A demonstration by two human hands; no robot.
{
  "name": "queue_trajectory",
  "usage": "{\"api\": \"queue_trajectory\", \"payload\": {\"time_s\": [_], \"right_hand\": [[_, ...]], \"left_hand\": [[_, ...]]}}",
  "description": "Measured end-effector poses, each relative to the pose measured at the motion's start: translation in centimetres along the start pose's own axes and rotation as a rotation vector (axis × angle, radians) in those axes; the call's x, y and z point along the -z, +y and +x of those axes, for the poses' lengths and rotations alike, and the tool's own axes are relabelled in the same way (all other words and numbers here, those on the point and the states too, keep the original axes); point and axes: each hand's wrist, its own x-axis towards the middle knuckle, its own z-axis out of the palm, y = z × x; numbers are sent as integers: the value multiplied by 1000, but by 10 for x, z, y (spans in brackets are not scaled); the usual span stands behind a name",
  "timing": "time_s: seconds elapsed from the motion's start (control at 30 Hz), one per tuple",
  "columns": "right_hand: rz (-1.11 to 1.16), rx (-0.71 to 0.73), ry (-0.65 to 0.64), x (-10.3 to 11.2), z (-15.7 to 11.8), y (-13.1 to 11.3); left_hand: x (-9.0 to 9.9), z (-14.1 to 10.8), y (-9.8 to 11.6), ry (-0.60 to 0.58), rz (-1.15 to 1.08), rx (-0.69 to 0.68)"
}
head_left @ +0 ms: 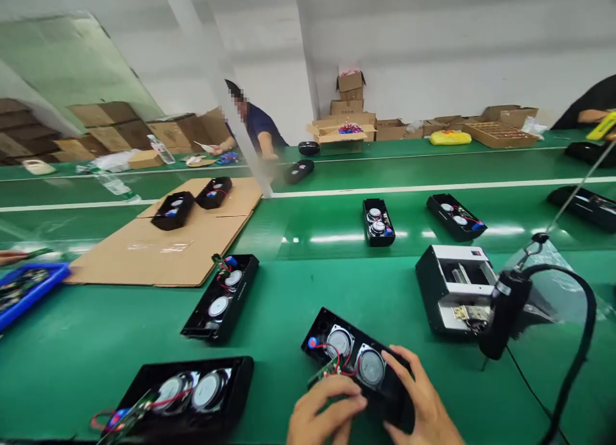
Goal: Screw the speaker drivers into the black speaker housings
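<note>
A black speaker housing (356,361) with two round silver speakers lies tilted on the green table, at the lower middle. My right hand (421,394) grips its right end, thumb and fingers on opposite sides. Near its front edge my left hand (330,410) is closed beside a small green circuit board (327,370) with red wires; what its fingertips hold is hidden. A blue-ended part (313,342) sits in the housing's left corner. Two similar housings lie to the left, one farther back (221,297) and one nearer (187,397), each with a circuit board and wires.
A black electric screwdriver (505,310) hangs at the right beside a black-and-white machine (457,291). Cardboard (192,240) and a blue tray (33,288) are at the left. More housings lie on the green belt (327,227). Two people are across it.
</note>
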Motion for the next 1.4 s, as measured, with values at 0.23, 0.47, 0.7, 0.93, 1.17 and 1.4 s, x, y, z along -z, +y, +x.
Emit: {"api": "queue_trajectory", "payload": {"time_s": [0.23, 0.47, 0.7, 0.93, 1.17, 1.4], "right_hand": [[-141, -209, -270, 123, -7, -2], [-202, 133, 17, 51, -23, -38], [106, 228, 399, 46, 25, -55], [-393, 253, -179, 69, 26, -77], [-461, 97, -418, 59, 36, -82], [-322, 63, -486, 66, 40, -76]], "left_hand": [[41, 38, -5, -44, 52, -21], [8, 32, -15, -346, 128, -72], [-3, 38, -22, -389, 101, -115], [-6, 35, -11, -552, 181, -39], [-28, 27, -16, -555, 233, -70], [-30, 25, -17, -550, 259, -147]]}}
